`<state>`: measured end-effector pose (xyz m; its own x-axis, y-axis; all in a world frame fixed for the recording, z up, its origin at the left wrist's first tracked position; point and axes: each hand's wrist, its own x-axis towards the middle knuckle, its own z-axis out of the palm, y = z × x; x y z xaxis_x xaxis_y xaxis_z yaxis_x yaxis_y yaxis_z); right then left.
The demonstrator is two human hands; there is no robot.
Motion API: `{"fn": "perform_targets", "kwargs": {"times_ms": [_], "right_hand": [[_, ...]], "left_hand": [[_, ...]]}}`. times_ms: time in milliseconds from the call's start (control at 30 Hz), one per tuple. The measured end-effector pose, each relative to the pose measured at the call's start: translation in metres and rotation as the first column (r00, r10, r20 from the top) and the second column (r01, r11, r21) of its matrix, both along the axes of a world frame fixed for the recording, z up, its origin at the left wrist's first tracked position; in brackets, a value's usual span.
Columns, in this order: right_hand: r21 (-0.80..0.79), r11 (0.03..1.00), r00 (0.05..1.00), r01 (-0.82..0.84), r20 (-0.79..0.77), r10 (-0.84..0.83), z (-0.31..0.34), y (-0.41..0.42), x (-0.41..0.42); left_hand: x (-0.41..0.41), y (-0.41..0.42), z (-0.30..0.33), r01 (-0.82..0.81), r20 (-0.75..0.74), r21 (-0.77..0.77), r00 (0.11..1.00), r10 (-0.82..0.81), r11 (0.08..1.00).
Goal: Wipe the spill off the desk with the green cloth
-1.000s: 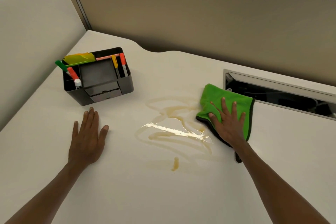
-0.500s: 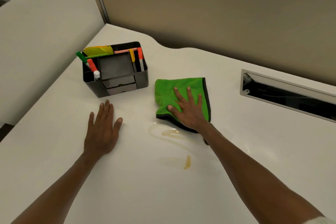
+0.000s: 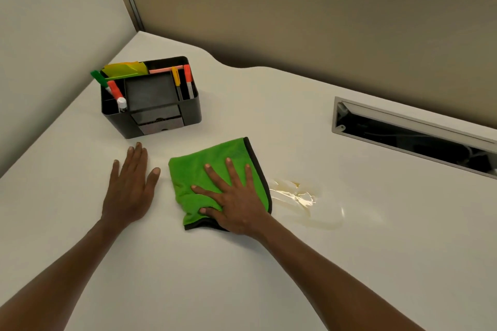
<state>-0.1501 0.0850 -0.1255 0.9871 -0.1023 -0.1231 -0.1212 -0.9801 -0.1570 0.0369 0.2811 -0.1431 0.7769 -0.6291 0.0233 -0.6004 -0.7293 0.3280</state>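
A folded green cloth [image 3: 212, 161] with a dark edge lies flat on the white desk [image 3: 242, 277]. My right hand [image 3: 234, 201] presses down on the cloth with fingers spread and the thumb over its near left corner. Just right of the cloth a thin yellowish spill [image 3: 298, 196] glistens on the desk, with a faint wet ring trailing to its right. My left hand [image 3: 129, 188] rests flat and empty on the desk, a short gap left of the cloth.
A black desk organiser [image 3: 153, 115] holding markers and sticky notes stands behind my left hand. A recessed cable slot [image 3: 414, 134] opens in the desk at the right. Beige partition walls [image 3: 295, 21] close off the back and left.
My right hand has swept the cloth left across the desk and then nearer to me. The wide puddle has shrunk to a small patch right of the cloth. My left hand stayed flat.
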Motion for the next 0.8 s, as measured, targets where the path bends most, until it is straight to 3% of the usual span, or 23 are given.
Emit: {"fn": "perform_targets", "kwargs": {"times_ms": [300, 500, 800], "right_hand": [[0.077, 0.978, 0.976, 0.194, -0.115, -0.185, 0.015, -0.068, -0.051], [0.246, 0.868, 0.9, 0.432, -0.18, -0.397, 0.026, -0.12, -0.119], [0.403, 0.736, 0.822, 0.544, -0.083, -0.563, 0.013, -0.071, -0.171]], "left_hand": [[0.002, 0.001, -0.002, 0.002, -0.039, 0.041, 0.999, -0.001, 0.999], [0.003, 0.003, 0.0, 0.0, -0.057, 0.057, 0.998, 0.003, 0.998], [0.0, 0.002, 0.001, -0.01, -0.042, 0.048, 0.999, 0.012, 0.999]]}}
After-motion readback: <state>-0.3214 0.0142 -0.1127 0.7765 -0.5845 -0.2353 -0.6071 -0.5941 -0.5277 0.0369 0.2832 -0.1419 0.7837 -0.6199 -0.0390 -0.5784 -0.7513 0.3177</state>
